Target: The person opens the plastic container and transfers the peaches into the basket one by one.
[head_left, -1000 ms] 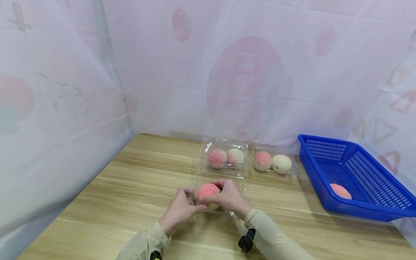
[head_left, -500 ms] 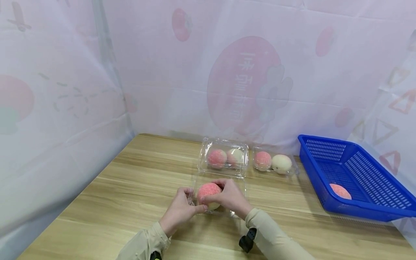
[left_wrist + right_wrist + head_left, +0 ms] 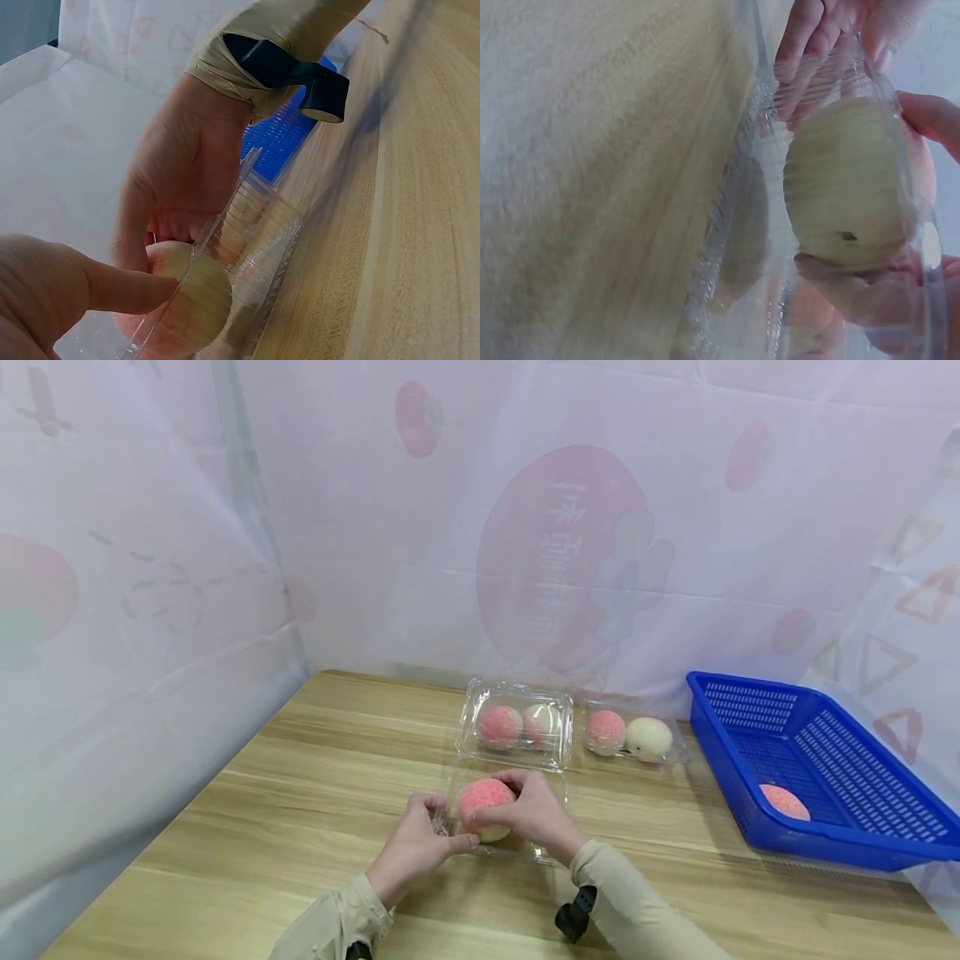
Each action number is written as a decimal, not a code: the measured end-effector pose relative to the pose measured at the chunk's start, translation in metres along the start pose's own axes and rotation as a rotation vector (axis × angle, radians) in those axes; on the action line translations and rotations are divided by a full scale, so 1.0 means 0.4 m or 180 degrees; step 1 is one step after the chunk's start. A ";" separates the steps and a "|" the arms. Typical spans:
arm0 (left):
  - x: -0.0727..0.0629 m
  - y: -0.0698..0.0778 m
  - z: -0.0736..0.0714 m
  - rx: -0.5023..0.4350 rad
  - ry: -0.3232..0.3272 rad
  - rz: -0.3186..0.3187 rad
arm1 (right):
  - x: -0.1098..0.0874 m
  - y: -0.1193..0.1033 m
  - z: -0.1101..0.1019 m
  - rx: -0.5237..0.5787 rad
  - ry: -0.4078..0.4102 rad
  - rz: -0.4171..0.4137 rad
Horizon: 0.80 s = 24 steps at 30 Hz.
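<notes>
My right hand [image 3: 536,814] grips a pink and cream peach [image 3: 483,800] between thumb and fingers, low in the front half of an open clear plastic clamshell box [image 3: 553,793]. The left hand [image 3: 416,843] pinches that box at its left wall, thumb beside the fruit. Seen through the plastic in the right wrist view, the peach [image 3: 844,180] shows its pale side and a small dark mark, with right fingers curled beneath. In the left wrist view my left thumb [image 3: 124,289] lies across the box's rim, touching the peach [image 3: 202,300].
Behind, two peaches [image 3: 501,727] show through clear plastic. Right of them a second clear box [image 3: 678,745] has two more. A blue basket [image 3: 832,839] with one peach [image 3: 784,802] stands at right. Printed sheets [image 3: 360,568] wall the wooden table [image 3: 300,777].
The peach has shifted slightly to the right with my right hand in the box. My left hand keeps its place at the box wall.
</notes>
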<state>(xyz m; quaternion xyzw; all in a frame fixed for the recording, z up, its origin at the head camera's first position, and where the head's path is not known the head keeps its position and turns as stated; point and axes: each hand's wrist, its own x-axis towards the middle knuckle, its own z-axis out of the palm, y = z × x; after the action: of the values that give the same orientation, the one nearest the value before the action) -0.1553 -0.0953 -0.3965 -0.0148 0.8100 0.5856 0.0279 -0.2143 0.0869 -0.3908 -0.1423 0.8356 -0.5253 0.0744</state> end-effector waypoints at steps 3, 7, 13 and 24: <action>0.001 -0.003 0.000 0.0027 0.0021 -0.0022 | -0.001 -0.001 -0.005 0.0027 0.0055 -0.0039; 0.001 -0.006 0.001 0.0034 0.0034 -0.0055 | -0.002 0.000 -0.010 0.0032 0.0122 -0.0054; -0.001 -0.004 0.001 0.0040 0.0040 -0.0068 | -0.003 0.002 -0.013 0.0075 0.0162 -0.0072; -0.001 0.003 0.001 0.0083 0.0039 -0.0051 | -0.011 0.001 -0.019 0.0252 0.0205 -0.0134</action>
<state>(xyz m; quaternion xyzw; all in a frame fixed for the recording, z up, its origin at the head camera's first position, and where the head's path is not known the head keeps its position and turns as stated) -0.1549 -0.0944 -0.3955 -0.0245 0.8176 0.5745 0.0278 -0.2121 0.0950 -0.3878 -0.1398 0.8130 -0.5637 0.0420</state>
